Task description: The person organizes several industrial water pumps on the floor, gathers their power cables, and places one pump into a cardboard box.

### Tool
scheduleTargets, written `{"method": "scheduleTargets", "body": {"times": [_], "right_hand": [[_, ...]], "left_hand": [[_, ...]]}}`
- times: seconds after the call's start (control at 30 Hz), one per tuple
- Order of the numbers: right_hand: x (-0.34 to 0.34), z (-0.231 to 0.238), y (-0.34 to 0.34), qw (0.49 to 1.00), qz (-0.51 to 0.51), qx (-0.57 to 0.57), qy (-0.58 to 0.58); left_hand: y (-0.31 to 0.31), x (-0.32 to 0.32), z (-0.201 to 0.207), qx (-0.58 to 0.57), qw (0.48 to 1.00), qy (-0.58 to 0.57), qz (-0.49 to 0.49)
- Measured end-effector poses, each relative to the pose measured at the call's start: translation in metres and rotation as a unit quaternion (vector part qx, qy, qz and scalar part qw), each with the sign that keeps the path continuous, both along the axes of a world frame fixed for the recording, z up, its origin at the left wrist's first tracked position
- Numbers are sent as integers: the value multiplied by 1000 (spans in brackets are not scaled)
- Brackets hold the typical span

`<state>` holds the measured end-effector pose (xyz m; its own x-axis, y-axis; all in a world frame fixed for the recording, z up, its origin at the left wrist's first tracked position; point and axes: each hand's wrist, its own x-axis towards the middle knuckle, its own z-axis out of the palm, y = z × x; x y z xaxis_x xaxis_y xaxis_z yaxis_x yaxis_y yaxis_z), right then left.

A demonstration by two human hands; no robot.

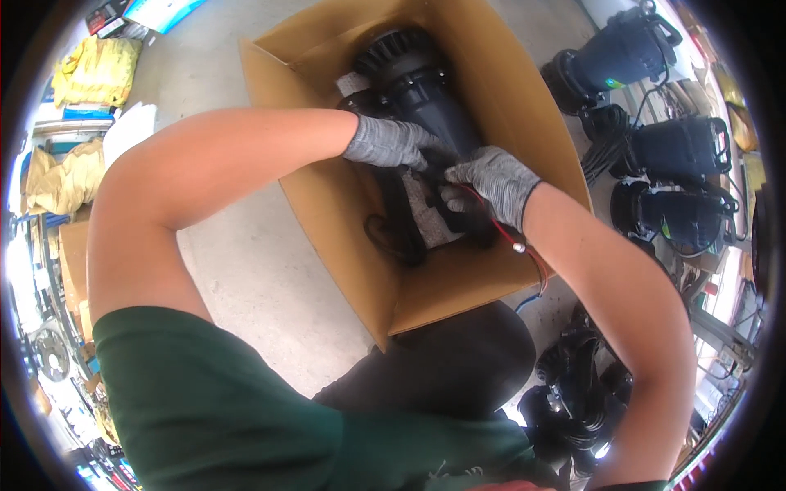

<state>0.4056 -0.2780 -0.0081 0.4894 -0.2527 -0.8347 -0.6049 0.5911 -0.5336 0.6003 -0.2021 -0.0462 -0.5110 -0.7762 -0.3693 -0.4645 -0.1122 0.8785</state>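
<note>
- Open cardboard box [499, 98] stands on the concrete floor [246, 270], in front of the person's knees.
- Black pump [422, 90] lies inside the box, ribbed end toward the far wall; coiled black cable [393, 237] lies at its near end.
- Left hand [391, 143], in a grey knit glove, rests on the pump body, fingers curled against it; whether they grip cannot be told.
- Right hand [491, 182], gloved alike, sits just beside the left, fingers pinched together on a thin red wire [508, 233] that trails over the box's near wall.
- More black pumps [679, 147] stand on the floor right of the box.
</note>
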Motion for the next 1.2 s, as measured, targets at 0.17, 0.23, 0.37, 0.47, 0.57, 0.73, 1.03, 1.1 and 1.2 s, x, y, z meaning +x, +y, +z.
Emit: {"method": "scheduleTargets", "body": {"times": [0.17,0.23,0.37,0.47,0.57,0.73,1.03,1.1,1.2], "right_hand": [[10,16,-18,999,27,22,-11],[6,9,-17,999,32,33,-31],[4,7,-8,997,41,27,-65],[3,5,-6,995,56,37,-75],[-3,-2,-7,996,45,11,-78],[3,15,1,997,52,-29,-55],[2,-3,1,985,157,-22,-73],[4,2,1,981,169,-14,-95],[6,9,0,969,236,-35,-63]], "left_hand": [[2,5,13,113,990,34,78],[-1,5,26,116,989,42,78],[-1,6,18,140,986,27,81],[2,7,14,152,985,44,74],[1,7,12,172,983,43,56],[10,0,-6,1,1000,-15,12],[13,-10,14,-44,989,-115,-84],[16,-10,11,-21,988,-127,-80],[22,-8,-2,-31,986,-138,-85]]}}
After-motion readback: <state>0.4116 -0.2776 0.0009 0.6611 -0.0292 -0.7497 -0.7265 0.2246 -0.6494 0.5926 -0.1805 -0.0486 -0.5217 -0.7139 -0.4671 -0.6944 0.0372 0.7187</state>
